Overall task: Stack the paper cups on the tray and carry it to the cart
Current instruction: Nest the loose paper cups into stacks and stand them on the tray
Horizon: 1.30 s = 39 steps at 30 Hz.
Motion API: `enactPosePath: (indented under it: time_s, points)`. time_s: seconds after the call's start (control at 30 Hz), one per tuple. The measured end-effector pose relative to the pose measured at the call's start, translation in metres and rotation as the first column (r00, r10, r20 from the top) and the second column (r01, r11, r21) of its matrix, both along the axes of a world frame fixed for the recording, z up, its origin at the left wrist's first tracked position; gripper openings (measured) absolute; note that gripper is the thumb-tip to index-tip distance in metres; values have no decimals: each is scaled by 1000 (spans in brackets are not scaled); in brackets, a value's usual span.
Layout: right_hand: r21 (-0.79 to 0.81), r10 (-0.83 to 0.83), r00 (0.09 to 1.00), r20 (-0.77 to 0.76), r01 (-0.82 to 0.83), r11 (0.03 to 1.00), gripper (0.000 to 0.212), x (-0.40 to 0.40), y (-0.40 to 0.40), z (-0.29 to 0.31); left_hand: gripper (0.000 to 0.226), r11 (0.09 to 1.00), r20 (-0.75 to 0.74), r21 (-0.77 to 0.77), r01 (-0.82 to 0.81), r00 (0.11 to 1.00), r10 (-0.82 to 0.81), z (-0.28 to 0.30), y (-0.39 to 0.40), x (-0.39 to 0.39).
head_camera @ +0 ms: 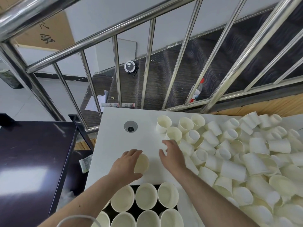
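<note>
Low in the middle of the frame, the left hand (pixel 127 164) curls its fingers and thumb around 1 cream paper cup (pixel 141 163), upright on the white table (pixel 114 145), mouth up and long axis vertical. Just right of it the right hand (pixel 172 156) hovers with fingers spread and relaxed, holding nothing, at the edge of the heap of loose white paper cups (pixel 237 153). At bottom centre, the black tray (pixel 161 208) holds upright cups.

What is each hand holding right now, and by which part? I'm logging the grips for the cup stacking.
The left hand grips one paper cup around its side wall, just below the rim. The right hand holds nothing; its fingers are spread beside the loose cup pile.
</note>
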State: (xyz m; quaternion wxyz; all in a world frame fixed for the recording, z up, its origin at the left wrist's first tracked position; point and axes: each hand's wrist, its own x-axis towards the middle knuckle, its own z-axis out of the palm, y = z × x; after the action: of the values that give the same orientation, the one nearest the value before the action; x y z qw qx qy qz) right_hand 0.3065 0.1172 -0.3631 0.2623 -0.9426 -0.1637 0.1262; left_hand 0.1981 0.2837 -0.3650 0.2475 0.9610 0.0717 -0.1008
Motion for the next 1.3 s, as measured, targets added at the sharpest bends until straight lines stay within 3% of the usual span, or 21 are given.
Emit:
enactPosePath:
  time_s: [0.27,0.5,0.87,1.1,1.3]
  points:
    - [-230,20,1000,-4,-21,973,42,44,-17,0,77,994,-5,5,-107,994,107,0,9,3]
    - [-281,85,996,19,-76,957,12,44,-11,-5,78,990,-15,2,-143,990,143,2,17,0]
    - [-201,409,912,-21,-405,892,25,10,-27,-11,78,994,-24,27,-109,994,110,1,11,-4]
    - [-142,406,913,-21,-405,903,75,3,-20,-8,80,998,-15,43,-54,998,55,0,9,-2]
    - [-43,363,930,-51,-365,930,68,-6,-13,0,72,995,71,-22,-96,993,97,6,5,-6]
